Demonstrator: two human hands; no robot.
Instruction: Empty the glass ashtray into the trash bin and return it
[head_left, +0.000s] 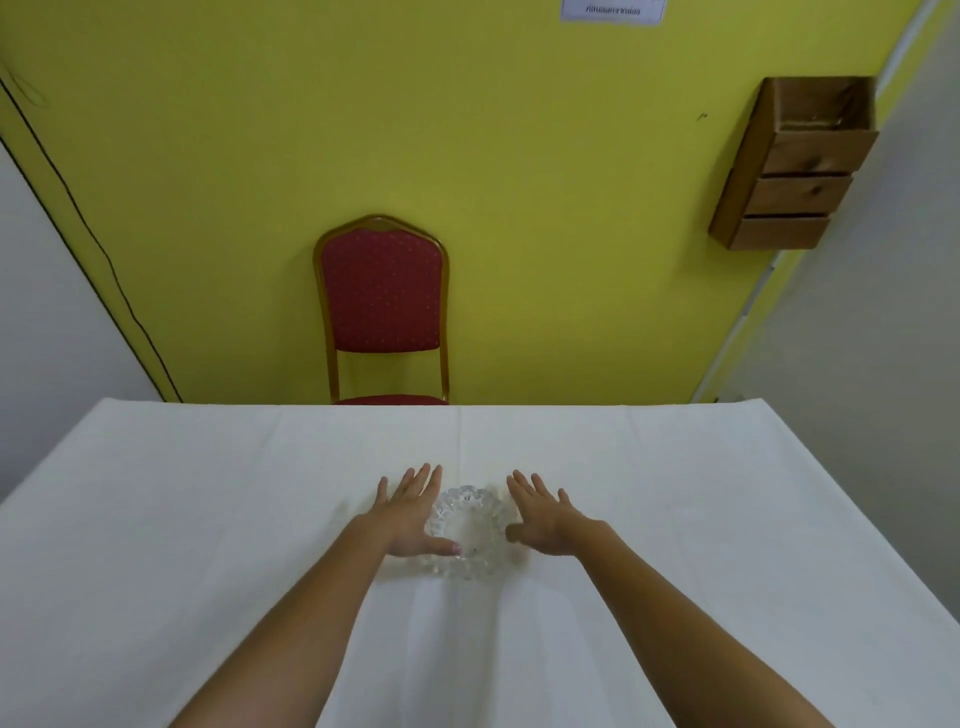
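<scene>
A clear cut-glass ashtray (470, 530) sits on the white tablecloth near the middle of the table (208, 519). My left hand (410, 512) lies flat just left of it, fingers spread, thumb reaching over the ashtray's near rim. My right hand (545, 517) is on the ashtray's right side, fingers apart, thumb pointing toward the glass. Neither hand has closed around the ashtray. A tiny dark speck shows inside the bowl. No trash bin is in view.
A red padded chair (383, 301) with a gold frame stands behind the table's far edge against a yellow wall. A wooden box shelf (795, 166) hangs on the wall at upper right. A black cable runs down the left wall.
</scene>
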